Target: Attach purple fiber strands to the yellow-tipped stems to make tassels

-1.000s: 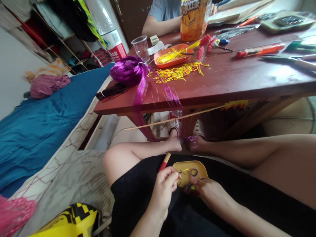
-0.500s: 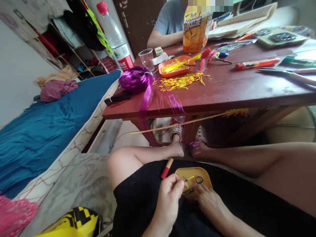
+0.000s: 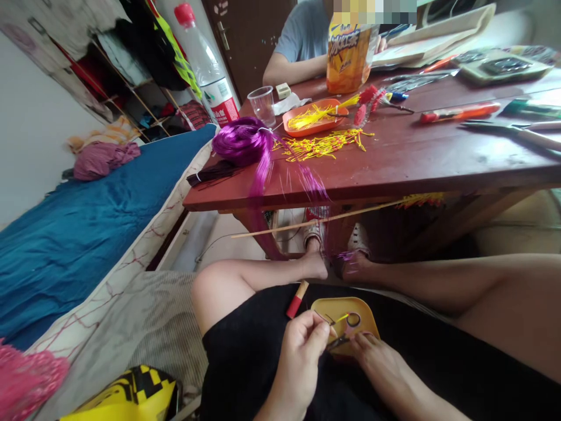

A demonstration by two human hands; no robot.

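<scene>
My left hand [image 3: 304, 345] is closed in a pinch over the near left part of a yellow tray [image 3: 368, 310] on my lap. A thin dark strand shows at its fingertips. My right hand [image 3: 379, 356] curls at the tray's right side, its fingers on one handle of a small pair of scissors [image 3: 349, 330]. The other finger loop points away from me, and the blades reach left toward my left fingers. A short yellow piece [image 3: 340, 318] and dark bits lie in the tray beside the loop. Just left of the tray is a small red and tan tube [image 3: 297, 299].
Purple fibre [image 3: 241, 140] hangs over the edge of the red table [image 3: 394, 169]. Yellow-red strands [image 3: 324, 146], an orange dish [image 3: 302, 130], pliers [image 3: 508, 130] and bottles stand or lie there. A thin stick [image 3: 307, 222] juts below the edge. Another person [image 3: 298, 41] sits opposite.
The scissors show more fully now, their blades and pivot uncovered as my right hand has shifted slightly right and down. My left hand stays nearly still.
</scene>
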